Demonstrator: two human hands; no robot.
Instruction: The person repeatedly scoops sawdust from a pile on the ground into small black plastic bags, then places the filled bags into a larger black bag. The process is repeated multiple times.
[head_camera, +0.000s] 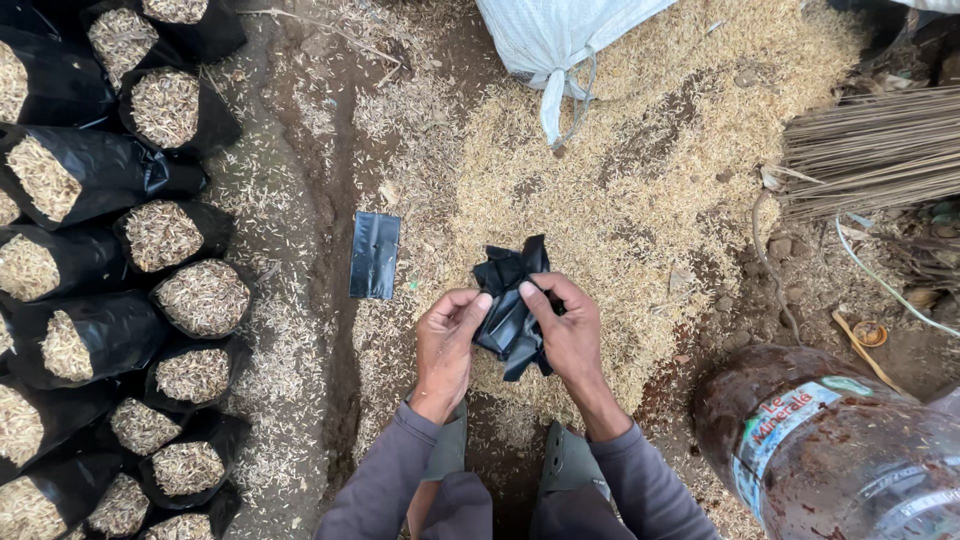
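Both of my hands hold a crumpled black plastic bag (510, 300) over a heap of pale rice husks (620, 170) on the ground. My left hand (447, 345) pinches the bag's left edge with thumb and fingers. My right hand (568, 330) grips its right edge, thumb on top. The bag looks empty and its mouth is between my hands. My grey sleeves and my two feet in dark sandals show below.
Several black bags (120, 300) filled with husks stand in rows on the left. A flat empty black bag (374, 255) lies on the soil. A white woven sack (550, 40) is at the top, a bundle of thin sticks (870, 150) at right, a large dirty plastic jug (830, 450) at lower right.
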